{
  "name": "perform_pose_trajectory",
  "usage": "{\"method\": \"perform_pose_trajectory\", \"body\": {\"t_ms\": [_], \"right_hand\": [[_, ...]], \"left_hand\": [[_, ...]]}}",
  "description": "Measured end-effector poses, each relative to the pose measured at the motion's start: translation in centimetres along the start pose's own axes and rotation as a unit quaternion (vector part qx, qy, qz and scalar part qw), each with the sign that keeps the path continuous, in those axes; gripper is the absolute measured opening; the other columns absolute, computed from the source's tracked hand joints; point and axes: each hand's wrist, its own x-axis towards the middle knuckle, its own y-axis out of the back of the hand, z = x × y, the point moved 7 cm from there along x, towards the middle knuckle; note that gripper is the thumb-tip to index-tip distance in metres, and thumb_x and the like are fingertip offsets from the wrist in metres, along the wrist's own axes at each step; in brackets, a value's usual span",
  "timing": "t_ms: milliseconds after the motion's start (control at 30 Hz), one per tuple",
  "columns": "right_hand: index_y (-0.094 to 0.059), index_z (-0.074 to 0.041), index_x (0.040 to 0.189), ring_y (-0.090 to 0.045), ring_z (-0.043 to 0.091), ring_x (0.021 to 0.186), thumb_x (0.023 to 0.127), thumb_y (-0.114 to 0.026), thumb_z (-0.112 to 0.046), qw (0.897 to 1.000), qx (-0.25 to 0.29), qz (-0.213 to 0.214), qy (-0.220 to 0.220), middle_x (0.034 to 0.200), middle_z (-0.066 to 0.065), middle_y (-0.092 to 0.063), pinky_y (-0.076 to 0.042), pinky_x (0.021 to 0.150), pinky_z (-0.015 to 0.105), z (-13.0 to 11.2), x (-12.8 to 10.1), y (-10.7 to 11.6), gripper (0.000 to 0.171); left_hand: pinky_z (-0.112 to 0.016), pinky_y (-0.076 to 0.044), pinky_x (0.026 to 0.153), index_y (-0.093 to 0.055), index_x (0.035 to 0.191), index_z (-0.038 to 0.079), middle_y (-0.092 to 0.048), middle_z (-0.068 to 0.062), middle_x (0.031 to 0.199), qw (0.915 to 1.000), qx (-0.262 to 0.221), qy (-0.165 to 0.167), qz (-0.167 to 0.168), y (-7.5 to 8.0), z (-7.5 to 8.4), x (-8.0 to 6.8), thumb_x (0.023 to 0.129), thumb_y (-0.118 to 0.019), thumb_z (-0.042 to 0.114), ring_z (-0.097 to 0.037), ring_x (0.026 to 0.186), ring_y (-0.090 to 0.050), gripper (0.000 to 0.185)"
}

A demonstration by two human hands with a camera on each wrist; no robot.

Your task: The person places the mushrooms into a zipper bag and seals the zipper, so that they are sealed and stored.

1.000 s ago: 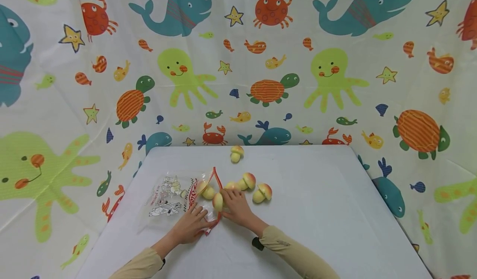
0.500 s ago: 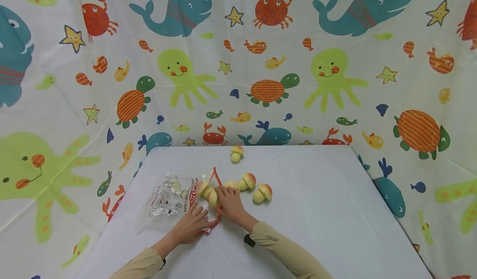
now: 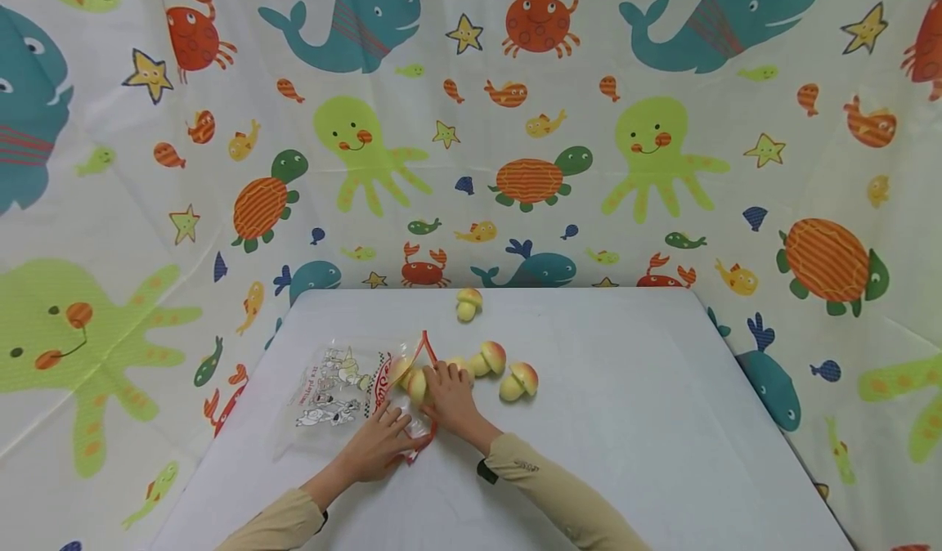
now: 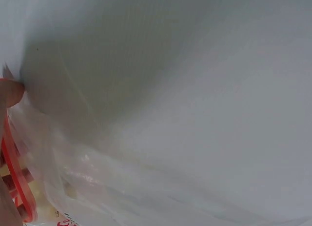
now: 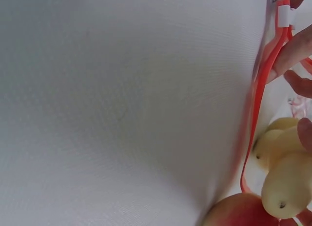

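Note:
A clear plastic zip bag (image 3: 331,396) with printed characters and a red zip edge lies on the table, its mouth toward the right. My left hand (image 3: 375,446) holds the bag near its lower mouth corner, thumb at the red edge. At the mouth, my right hand (image 3: 450,400) grips a toy mushroom (image 3: 417,386), yellow with a reddish cap; its far fingers are partly hidden. Another toy mushroom (image 3: 400,369) shows inside the bag, touching or close to the gripped one. In the right wrist view, pale mushroom stems (image 5: 287,184) sit behind the red zip (image 5: 258,99).
Right of the bag lie two toy mushrooms (image 3: 518,381), one more partly hidden behind the right hand, and a single mushroom (image 3: 468,304) near the back edge. The white table (image 3: 648,420) meets a curtain (image 3: 603,232) printed with sea animals.
My right hand has moved left with the toy mushroom, bringing it from the zip edge into the bag's mouth against the other one. The left hand has stayed put.

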Motion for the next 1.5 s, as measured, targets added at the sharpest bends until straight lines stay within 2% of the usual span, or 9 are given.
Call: {"method": "perform_pose_trajectory", "body": {"t_ms": [233, 500, 667, 767, 933, 1033, 1167, 1267, 1500], "right_hand": [[-0.050, -0.014, 0.116, -0.045, 0.017, 0.087, 0.063, -0.066, -0.057, 0.999, -0.042, 0.016, 0.003, 0.096, 0.002, -0.050, -0.035, 0.070, 0.030, 0.1, -0.2, -0.3, 0.070], [-0.048, -0.018, 0.119, -0.046, 0.015, 0.089, 0.065, -0.064, -0.059, 0.996, -0.078, 0.019, 0.035, 0.102, -0.003, -0.056, -0.036, 0.078, 0.032, -0.3, -0.7, -1.2, 0.070], [-0.052, -0.016, 0.102, -0.047, 0.015, 0.088, 0.063, -0.068, -0.055, 0.992, -0.080, 0.072, 0.063, 0.093, -0.004, -0.056, -0.039, 0.085, 0.032, -0.4, -1.0, -0.4, 0.057], [-0.053, -0.015, 0.093, -0.048, 0.016, 0.091, 0.066, -0.069, -0.048, 0.991, -0.062, 0.081, 0.083, 0.093, -0.003, -0.056, -0.040, 0.088, 0.033, -0.3, -1.4, -0.1, 0.045], [-0.057, -0.016, 0.097, -0.049, 0.016, 0.094, 0.079, -0.060, -0.030, 0.991, -0.044, 0.053, 0.117, 0.104, -0.003, -0.058, -0.040, 0.088, 0.033, -0.2, -2.0, 0.0, 0.022], [-0.057, -0.019, 0.102, -0.049, 0.015, 0.092, 0.085, -0.052, -0.022, 0.989, -0.036, 0.028, 0.139, 0.108, -0.003, -0.056, -0.042, 0.084, 0.031, -0.2, -2.4, 0.3, 0.019], [-0.057, -0.020, 0.101, -0.050, 0.013, 0.089, 0.083, -0.055, -0.017, 0.985, -0.014, 0.017, 0.172, 0.104, -0.003, -0.055, -0.044, 0.074, 0.026, -0.3, -3.2, 0.8, 0.019], [-0.058, -0.021, 0.102, -0.050, 0.013, 0.089, 0.078, -0.060, -0.016, 0.980, 0.000, 0.022, 0.196, 0.103, -0.004, -0.055, -0.043, 0.072, 0.025, -0.3, -3.7, 1.0, 0.024], [-0.056, -0.017, 0.113, -0.051, 0.015, 0.099, 0.076, -0.063, -0.017, 0.978, -0.005, 0.002, 0.211, 0.111, -0.001, -0.053, -0.046, 0.081, 0.029, -0.5, -4.3, 0.7, 0.038]], "left_hand": [[-0.051, -0.037, 0.096, -0.053, 0.119, 0.037, -0.060, -0.004, 0.111, 0.9999, -0.001, 0.001, -0.013, 0.1, -0.1, 0.0, 0.075, -0.063, 0.036, -0.025, 0.103, -0.051, 0.045], [-0.051, -0.037, 0.094, -0.052, 0.120, 0.039, -0.060, -0.003, 0.108, 1.0000, 0.002, -0.002, -0.001, 0.1, 0.1, 0.0, 0.074, -0.064, 0.036, -0.024, 0.100, -0.051, 0.048], [-0.051, -0.036, 0.096, -0.050, 0.122, 0.040, -0.060, -0.002, 0.109, 0.9999, 0.000, 0.003, -0.012, 0.0, 0.1, 0.1, 0.075, -0.063, 0.036, -0.023, 0.101, -0.051, 0.049], [-0.051, -0.035, 0.097, -0.050, 0.122, 0.040, -0.059, -0.002, 0.110, 0.9997, -0.006, 0.007, -0.021, -0.1, 0.0, 0.1, 0.077, -0.062, 0.035, -0.023, 0.102, -0.050, 0.047], [-0.051, -0.035, 0.097, -0.051, 0.121, 0.039, -0.059, -0.003, 0.111, 0.9994, -0.012, 0.011, -0.031, -0.1, 0.0, 0.1, 0.078, -0.061, 0.035, -0.024, 0.104, -0.050, 0.044], [-0.050, -0.035, 0.097, -0.052, 0.120, 0.039, -0.059, -0.002, 0.112, 0.9992, -0.010, 0.012, -0.037, 0.0, 0.1, 0.0, 0.078, -0.061, 0.035, -0.023, 0.103, -0.049, 0.043], [-0.051, -0.035, 0.097, -0.052, 0.119, 0.039, -0.059, -0.003, 0.111, 0.9993, -0.002, 0.009, -0.037, 0.0, 0.2, 0.0, 0.078, -0.061, 0.036, -0.023, 0.103, -0.049, 0.043], [-0.051, -0.035, 0.097, -0.053, 0.119, 0.040, -0.059, -0.003, 0.111, 0.9994, 0.002, 0.006, -0.033, -0.1, 0.2, -0.1, 0.077, -0.061, 0.036, -0.024, 0.103, -0.050, 0.043], [-0.051, -0.034, 0.098, -0.053, 0.118, 0.042, -0.059, -0.003, 0.112, 0.9991, -0.001, 0.011, -0.040, -0.3, 0.2, 0.0, 0.078, -0.061, 0.036, -0.023, 0.104, -0.049, 0.041]]}}
